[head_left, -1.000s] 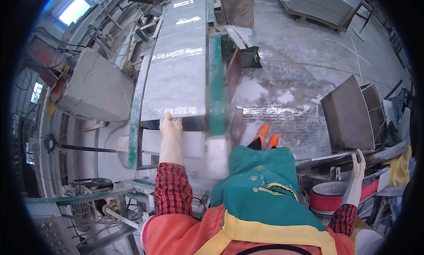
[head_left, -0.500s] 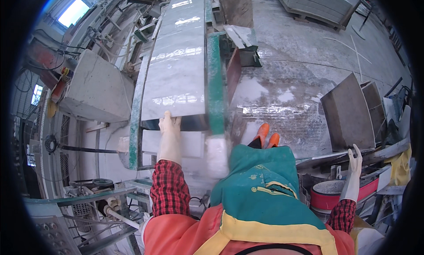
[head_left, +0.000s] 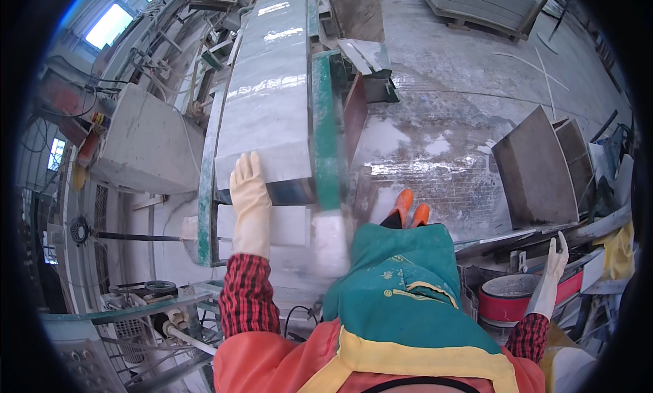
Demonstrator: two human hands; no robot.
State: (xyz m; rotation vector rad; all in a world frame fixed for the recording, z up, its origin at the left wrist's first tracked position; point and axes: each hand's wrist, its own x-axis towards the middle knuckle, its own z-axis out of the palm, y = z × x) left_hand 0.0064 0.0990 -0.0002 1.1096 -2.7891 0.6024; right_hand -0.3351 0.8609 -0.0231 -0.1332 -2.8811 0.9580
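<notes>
My left hand (head_left: 250, 185), in a cream rubber glove, lies at the near edge of a glossy white stone slab (head_left: 272, 107). Its fingers are stretched forward over the slab's left corner, pressed to the surface rather than wrapped round it. The slab rests on a long conveyor with green side rails (head_left: 326, 134); a dark band, perhaps the belt end, shows below the slab's edge. Off to the right, my right hand (head_left: 556, 258), also gloved, hangs with fingers apart and nothing in it, above a red-banded round tub (head_left: 503, 308).
A large pale stone block (head_left: 149, 145) stands left of the conveyor. Brown panels (head_left: 534, 172) lean at the right, near stacked offcuts and a yellow cloth (head_left: 615, 250). Orange boots (head_left: 404, 206) stand on the wet floor. A pallet stack (head_left: 483, 5) sits far right.
My left hand has gone from fingers bent at the slab's edge to lying flatter, stretched over its left corner. My right hand has shifted slightly right and down, still empty.
</notes>
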